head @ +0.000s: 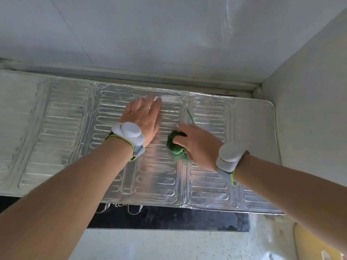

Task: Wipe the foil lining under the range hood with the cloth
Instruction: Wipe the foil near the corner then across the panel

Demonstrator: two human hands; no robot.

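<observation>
The person's left hand (143, 118) lies flat against the embossed silver foil lining (62, 128), fingers stretched out and together, its grip wide and holding nothing; a thin ring (146, 107) sits on one finger. The right hand (197, 145) is just beside it, its grip closed around a bunched green cloth (175, 145) that is pressed against the foil near the seam between the middle and right panels. A loose green thread (190, 115) trails from the cloth up across the foil. Each wrist carries a pale grey rounded device on a grey strap edged in lime green, one on the left wrist (129, 132) and one on the right wrist (230, 156). Below the foil's lower edge runs a dark speckled panel (187, 220), and past it a pale speckled surface (169, 244). Pale walls (169, 34) meet at the upper right corner.
</observation>
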